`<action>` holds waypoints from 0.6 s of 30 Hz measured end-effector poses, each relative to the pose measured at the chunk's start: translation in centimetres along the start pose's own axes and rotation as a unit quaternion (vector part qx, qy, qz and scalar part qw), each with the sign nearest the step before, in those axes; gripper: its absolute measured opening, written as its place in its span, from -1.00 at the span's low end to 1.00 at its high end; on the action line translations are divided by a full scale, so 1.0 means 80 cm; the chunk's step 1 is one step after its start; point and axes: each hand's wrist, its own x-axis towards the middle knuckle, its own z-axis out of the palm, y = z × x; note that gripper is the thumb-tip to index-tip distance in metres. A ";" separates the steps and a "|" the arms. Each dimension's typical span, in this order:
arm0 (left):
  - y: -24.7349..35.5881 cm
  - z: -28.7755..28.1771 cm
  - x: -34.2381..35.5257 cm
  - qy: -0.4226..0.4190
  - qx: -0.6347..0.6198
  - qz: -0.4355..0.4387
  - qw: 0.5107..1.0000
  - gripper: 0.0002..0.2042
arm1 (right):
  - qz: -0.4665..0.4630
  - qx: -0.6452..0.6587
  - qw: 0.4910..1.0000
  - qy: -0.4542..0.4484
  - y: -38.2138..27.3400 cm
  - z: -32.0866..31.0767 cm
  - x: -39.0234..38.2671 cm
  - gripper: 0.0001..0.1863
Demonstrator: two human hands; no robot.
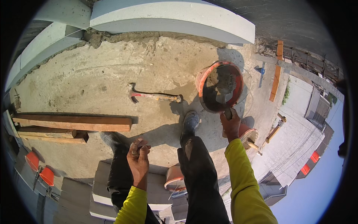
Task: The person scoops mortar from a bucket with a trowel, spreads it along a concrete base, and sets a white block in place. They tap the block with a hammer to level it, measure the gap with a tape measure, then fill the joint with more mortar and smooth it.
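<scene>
My right hand [231, 123] is closed round the handle of a trowel [222, 98], its blade down inside an orange bucket [201, 84]. Grey wet mortar [225, 82] coats the inside of that bucket. Above my left leg, my left hand [138, 158] hangs with its fingers curled in, and I see nothing between them. A claw hammer [156, 96] with a worn, red-marked handle lies on the concrete floor, left of the bucket. Both my sleeves are yellow.
Wooden beams [74, 122] lie at the left. White blocks [171, 18] line the far edge. A second bucket [249, 133] is beside my right hand, another bucket [174, 178] between my legs. A hammer [275, 130] and a wooden strip [275, 84] lie near the right edge.
</scene>
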 end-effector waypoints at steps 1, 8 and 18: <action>0.001 -0.003 -0.001 0.004 -0.023 0.005 1.000 -0.69 | -0.018 -0.037 0.999 0.007 -0.013 -0.007 -0.006 -0.75; 0.022 -0.040 -0.009 0.020 -0.064 0.037 0.997 -0.71 | -0.391 -0.136 0.905 -0.102 -0.180 0.026 -0.033 -0.64; 0.049 -0.129 0.003 0.101 -0.129 0.007 0.986 -0.71 | -0.458 -0.097 0.713 -0.522 -0.393 0.237 -0.100 -0.68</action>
